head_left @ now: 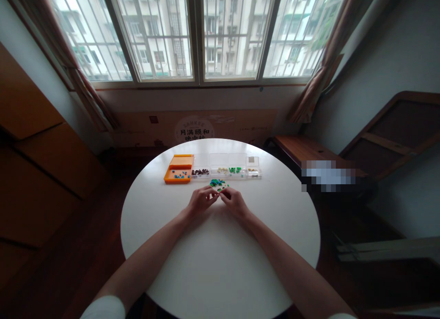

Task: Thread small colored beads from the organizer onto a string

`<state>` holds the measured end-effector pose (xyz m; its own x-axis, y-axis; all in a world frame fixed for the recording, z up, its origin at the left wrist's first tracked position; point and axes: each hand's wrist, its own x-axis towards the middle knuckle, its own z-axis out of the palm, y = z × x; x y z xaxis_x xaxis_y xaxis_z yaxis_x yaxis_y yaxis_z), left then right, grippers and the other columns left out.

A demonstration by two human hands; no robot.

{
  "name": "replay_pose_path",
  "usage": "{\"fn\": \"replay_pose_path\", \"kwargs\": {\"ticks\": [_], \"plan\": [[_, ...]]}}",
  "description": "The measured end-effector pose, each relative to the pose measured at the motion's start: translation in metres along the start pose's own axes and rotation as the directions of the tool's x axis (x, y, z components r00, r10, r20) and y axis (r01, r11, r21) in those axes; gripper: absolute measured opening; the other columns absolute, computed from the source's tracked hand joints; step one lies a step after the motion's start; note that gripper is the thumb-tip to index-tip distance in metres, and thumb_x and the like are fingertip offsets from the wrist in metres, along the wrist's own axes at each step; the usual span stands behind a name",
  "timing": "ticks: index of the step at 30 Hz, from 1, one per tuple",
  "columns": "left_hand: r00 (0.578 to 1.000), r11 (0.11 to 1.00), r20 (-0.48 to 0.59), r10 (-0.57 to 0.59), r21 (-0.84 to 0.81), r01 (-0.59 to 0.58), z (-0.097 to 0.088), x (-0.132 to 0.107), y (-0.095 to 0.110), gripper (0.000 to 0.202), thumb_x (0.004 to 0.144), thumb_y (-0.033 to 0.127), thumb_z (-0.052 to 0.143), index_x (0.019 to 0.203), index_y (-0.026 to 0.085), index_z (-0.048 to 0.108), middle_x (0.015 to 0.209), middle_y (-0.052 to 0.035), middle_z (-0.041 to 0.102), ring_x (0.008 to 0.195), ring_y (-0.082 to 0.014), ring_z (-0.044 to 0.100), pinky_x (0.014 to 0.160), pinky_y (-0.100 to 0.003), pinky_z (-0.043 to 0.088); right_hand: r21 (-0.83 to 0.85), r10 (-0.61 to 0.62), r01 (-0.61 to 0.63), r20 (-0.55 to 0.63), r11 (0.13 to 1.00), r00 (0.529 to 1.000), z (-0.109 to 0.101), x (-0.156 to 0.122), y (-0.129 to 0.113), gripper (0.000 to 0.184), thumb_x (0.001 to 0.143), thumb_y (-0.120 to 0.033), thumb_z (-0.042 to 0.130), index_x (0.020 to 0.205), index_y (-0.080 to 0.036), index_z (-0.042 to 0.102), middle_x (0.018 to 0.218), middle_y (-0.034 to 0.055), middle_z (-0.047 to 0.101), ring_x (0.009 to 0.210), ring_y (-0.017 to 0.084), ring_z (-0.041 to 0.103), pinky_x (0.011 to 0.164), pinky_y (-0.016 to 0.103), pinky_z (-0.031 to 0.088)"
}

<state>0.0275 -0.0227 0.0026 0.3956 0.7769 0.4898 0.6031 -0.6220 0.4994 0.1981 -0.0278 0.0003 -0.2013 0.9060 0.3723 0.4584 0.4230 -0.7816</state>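
Note:
My left hand (202, 200) and my right hand (234, 201) meet over the white table, their fingertips closed in a pinch and nearly touching. Whatever is between the fingers is too small to make out. Just beyond the fingertips lies a little heap of blue and green pieces (216, 183), which look like tiny building bricks. A few loose green and dark bits lie between the heap and my hands, partly hidden by the fingers.
Behind the heap, an open orange box (167, 177) holds several blue pieces. Beside it, a clear compartment box (227, 159) contains dark brown, cream and green pieces. The round white table (220, 264) has its far edge near a cardboard panel (137, 122); a wooden bench (309, 149) stands right.

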Motion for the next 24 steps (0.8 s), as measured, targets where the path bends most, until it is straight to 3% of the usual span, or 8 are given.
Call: {"fn": "replay_pose_path", "kwargs": {"ticks": [24], "plan": [[1.0, 1.0, -0.016, 0.006, 0.012, -0.006, -0.0007, 0.0003, 0.0009, 0.022, 0.086, 0.032, 0.049, 0.082, 0.02, 0.067, 0.075, -0.0007, 0.062, 0.055, -0.0056, 0.052, 0.055, -0.017, 0.04, 0.032, -0.007, 0.008, -0.022, 0.999, 1.0, -0.0007, -0.001, -0.0048, 0.016, 0.078, -0.023, 0.05, 0.076, -0.014, 0.064, 0.071, 0.004, 0.063, 0.063, 0.014, 0.053, 0.061, 0.025, 0.041]]}}
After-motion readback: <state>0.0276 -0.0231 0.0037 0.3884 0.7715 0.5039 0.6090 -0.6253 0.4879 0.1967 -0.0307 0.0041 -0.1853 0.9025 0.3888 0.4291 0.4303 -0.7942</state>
